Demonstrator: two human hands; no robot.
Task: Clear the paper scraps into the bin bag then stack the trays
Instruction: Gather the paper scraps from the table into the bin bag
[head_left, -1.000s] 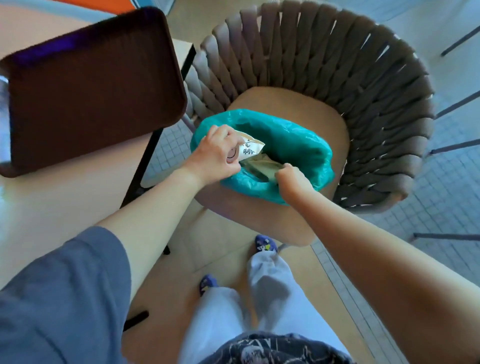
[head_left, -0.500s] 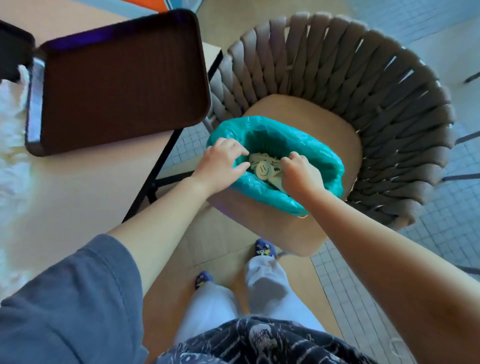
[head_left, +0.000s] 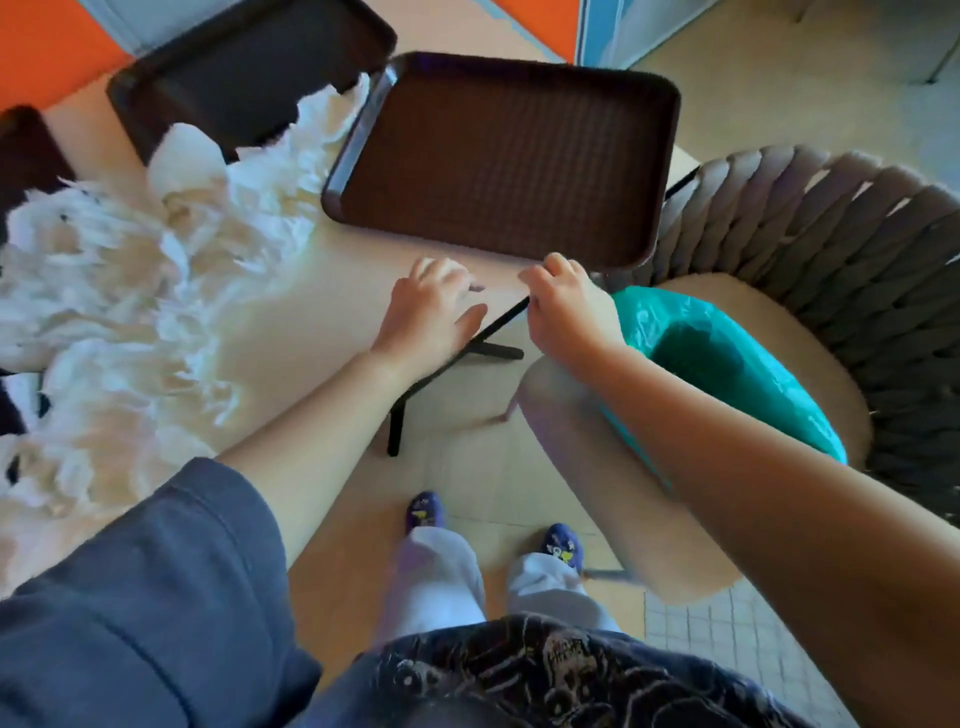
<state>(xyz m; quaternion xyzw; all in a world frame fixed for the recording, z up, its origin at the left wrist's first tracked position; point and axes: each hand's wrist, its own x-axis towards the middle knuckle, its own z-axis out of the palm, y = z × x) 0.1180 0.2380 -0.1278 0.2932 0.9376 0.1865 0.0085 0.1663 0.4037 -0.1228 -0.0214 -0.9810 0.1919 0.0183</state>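
Observation:
An empty brown tray (head_left: 511, 156) lies at the table's right corner, overhanging the edge. Another dark tray (head_left: 244, 67) sits behind it, and part of a third (head_left: 26, 150) shows at the far left. A big heap of white paper scraps (head_left: 130, 312) covers the table's left side. The teal bin bag (head_left: 727, 364) stands open on a chair seat to the right. My left hand (head_left: 426, 312) hovers over the table edge with its fingers spread and nothing in it. Just below the brown tray's near rim, my right hand (head_left: 569, 306) has its fingers loosely curled and is empty.
A grey woven chair (head_left: 831, 234) wraps around the bag on the right. The table's black legs (head_left: 415, 384) stand by my feet. Bare tabletop (head_left: 322, 291) lies between the scraps and the brown tray.
Both hands have left the bin bag, with the printed scrap dropped inside, and moved up-left to the table edge. My view has swung left, bringing in the scrap heap and more trays.

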